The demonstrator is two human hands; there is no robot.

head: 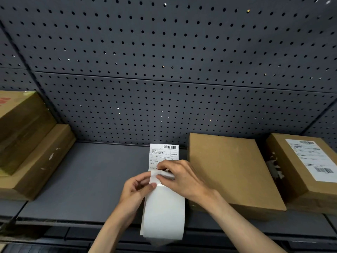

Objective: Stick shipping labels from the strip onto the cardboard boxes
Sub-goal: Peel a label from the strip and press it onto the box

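I hold a white strip of labels (164,210) above the grey shelf (87,179). Its blank backing hangs down towards me. My left hand (135,189) pinches the strip's left edge. My right hand (179,177) grips the lower edge of a printed shipping label (163,155) that stands up from the strip. A plain flat cardboard box (231,170) lies just right of my hands. Further right, another cardboard box (291,172) carries a shipping label (311,159) on its top.
Two stacked cardboard boxes (31,143) sit at the left end of the shelf. A grey pegboard wall (164,70) rises behind everything. The shelf's front edge (73,220) runs below my wrists.
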